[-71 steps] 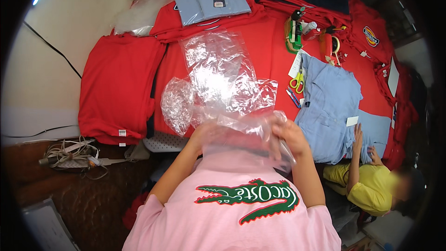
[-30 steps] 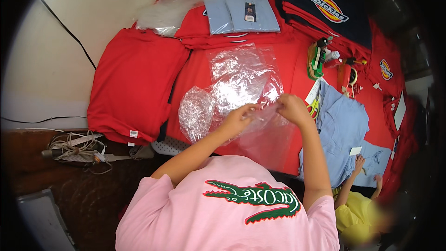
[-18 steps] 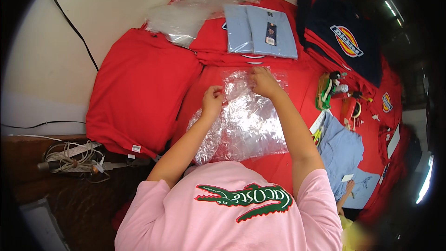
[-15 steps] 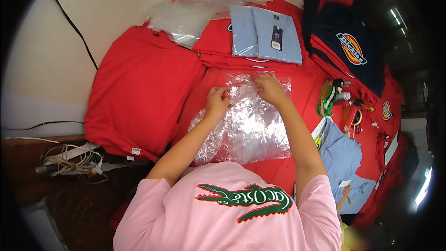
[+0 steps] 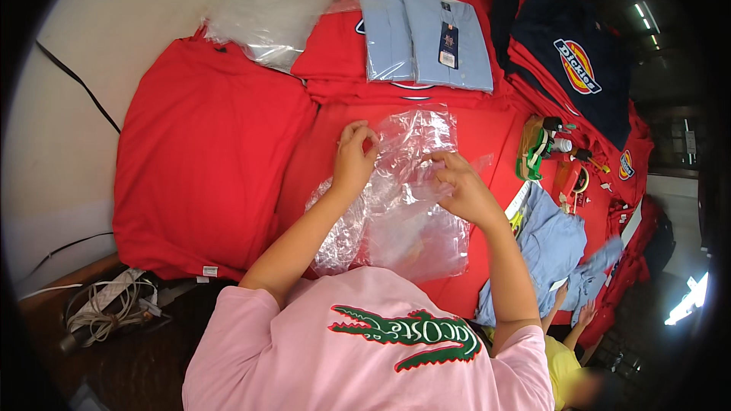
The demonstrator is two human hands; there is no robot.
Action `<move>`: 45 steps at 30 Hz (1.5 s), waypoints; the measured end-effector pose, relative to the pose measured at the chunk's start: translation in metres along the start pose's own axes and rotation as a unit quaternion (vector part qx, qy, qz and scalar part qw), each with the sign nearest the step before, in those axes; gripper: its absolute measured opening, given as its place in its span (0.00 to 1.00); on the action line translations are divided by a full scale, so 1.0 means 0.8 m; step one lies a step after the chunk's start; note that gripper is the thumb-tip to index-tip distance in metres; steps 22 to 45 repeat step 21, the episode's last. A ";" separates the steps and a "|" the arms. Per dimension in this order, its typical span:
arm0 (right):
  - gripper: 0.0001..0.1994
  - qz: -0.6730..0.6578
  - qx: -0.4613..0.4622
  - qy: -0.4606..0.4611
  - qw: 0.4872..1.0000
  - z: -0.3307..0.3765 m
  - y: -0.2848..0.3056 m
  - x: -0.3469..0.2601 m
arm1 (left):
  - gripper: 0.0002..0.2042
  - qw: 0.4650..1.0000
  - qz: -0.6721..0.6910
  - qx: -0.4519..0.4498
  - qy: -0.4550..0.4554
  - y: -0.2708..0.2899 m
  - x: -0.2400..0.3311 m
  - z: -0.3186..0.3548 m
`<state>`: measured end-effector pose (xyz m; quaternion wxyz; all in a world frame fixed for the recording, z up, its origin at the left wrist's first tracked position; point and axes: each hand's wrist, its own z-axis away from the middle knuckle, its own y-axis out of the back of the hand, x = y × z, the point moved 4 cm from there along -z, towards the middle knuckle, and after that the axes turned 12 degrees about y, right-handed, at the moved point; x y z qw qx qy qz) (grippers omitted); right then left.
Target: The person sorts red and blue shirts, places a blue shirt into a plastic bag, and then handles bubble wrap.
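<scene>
A clear, crinkled plastic bag (image 5: pixel 419 236) lies spread before me on red cloth (image 5: pixel 304 175). At its upper left edge my left hand (image 5: pixel 355 158) is closed, fingertips and thumb pinching the film. My right hand (image 5: pixel 466 192) bends over the bag's right side, its curled fingers gripping a raised fold of film. More crumpled clear film (image 5: pixel 339 232) lies by my left forearm. Just beyond the bag, a folded light blue shirt (image 5: pixel 426 38) in clear wrapping, with a dark hang tag (image 5: pixel 449 44), rests on a stack of folded red garments (image 5: pixel 327 53).
Loose clear bags (image 5: pixel 266 27) lie at the far left, above a large red garment pile (image 5: pixel 205 152). To the right sit a green tape dispenser (image 5: pixel 533 148), yellow scissors (image 5: pixel 518 221), blue garments (image 5: pixel 552 228) and navy garments (image 5: pixel 563 38). A co-worker's yellow sleeve (image 5: pixel 562 369) shows lower right.
My right hand has come nearer and lifted a fold of film. The left hand has shifted slightly up along the bag's edge. At lower right, a co-worker's arms have come further into view.
</scene>
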<state>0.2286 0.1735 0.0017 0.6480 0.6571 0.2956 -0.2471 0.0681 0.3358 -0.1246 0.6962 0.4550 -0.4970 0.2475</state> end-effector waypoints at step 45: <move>0.39 -0.071 0.158 -0.188 0.967 0.115 0.093 -0.066 | 0.49 0.949 -0.248 -0.128 0.149 0.167 -0.020 0.126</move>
